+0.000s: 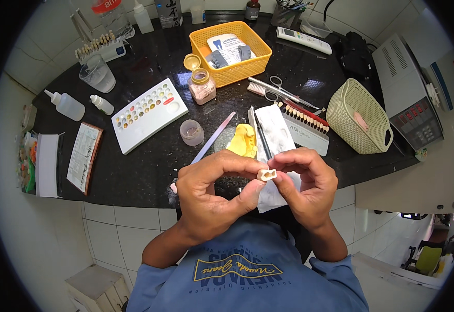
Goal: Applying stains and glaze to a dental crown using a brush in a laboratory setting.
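Between the fingertips of both hands sits a small cream-white dental bridge (267, 175), its hollow underside with two openings facing up. My left hand (206, 190) pinches its left end with thumb and forefinger. At its right end, my right hand (308, 188) grips it the same way. Just beyond the fingers, a yellow plaster dental model (242, 140) stands on the black counter. A folded white tissue (278, 126) lies beside the model, partly hidden by my right hand, with a slim dark-handled tool (263, 136) on it. A lilac tapered stick (214, 137) lies left of the model.
A white palette with coloured wells (149, 115), a small cup (191, 132) and a jar of pink powder (202, 87) stand left. Behind is a yellow basket (230, 76). Rightward are scissors (275, 81), a tooth shade guide (307, 132), a pale-green basket (359, 117) and a boxy machine (409, 88).
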Motion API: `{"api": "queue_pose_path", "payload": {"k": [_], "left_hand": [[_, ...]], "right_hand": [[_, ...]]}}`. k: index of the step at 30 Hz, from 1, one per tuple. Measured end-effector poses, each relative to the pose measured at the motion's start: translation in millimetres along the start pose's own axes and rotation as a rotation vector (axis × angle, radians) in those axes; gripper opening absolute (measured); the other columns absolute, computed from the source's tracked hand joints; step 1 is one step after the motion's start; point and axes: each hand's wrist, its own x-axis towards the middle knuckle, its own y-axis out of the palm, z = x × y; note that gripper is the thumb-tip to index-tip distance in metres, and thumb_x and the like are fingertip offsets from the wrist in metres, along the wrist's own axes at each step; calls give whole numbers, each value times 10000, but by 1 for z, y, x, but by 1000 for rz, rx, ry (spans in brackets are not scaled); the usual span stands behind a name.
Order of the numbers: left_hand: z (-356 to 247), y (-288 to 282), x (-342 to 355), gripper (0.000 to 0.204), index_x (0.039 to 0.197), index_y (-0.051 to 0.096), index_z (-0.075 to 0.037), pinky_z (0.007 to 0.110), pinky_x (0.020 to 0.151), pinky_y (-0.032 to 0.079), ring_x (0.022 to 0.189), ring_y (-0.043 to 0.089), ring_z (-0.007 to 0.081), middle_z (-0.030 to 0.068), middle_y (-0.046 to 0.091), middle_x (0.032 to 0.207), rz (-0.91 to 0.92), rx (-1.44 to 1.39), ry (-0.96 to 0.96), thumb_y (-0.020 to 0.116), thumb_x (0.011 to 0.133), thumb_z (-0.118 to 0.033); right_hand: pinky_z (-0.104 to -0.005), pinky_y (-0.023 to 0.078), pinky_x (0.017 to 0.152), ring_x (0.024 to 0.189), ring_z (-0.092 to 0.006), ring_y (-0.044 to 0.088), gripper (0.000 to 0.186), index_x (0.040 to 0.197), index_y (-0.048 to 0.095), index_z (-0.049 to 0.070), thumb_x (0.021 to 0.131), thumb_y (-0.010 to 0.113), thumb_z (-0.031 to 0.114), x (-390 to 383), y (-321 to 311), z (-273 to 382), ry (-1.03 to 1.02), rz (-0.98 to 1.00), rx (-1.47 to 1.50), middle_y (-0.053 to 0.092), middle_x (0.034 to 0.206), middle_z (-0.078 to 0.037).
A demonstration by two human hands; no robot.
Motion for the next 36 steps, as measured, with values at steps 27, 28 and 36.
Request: {"api": "queue_pose_path", "payload": {"k": [27,28,36], "left_hand": [[-9,-83,-29,187,892,685,29,275,737,569,802,717,190,137,724,872,376,60,-328,737,715,62],[-11,-90,-31,180,888,685,28,277,737,568,802,717,188,135,725,869,359,77,-324,738,719,59],[-15,-147,-49,132,937,630,44,282,789,576,859,699,187,157,697,915,133,-24,-579,643,806,60]], "right_hand": [[-420,500,608,687,-349,625,245,1010,570,42,775,616,-12,34,13,-4,208,346,-952,584,861,-152],[-400,492,609,665,-317,626,210,989,607,41,786,592,-9,36,11,-4,231,341,-917,583,858,-148],[-262,474,629,683,-96,543,239,896,634,-36,858,403,-84,46,-8,-14,435,116,-255,541,925,-63]]}}
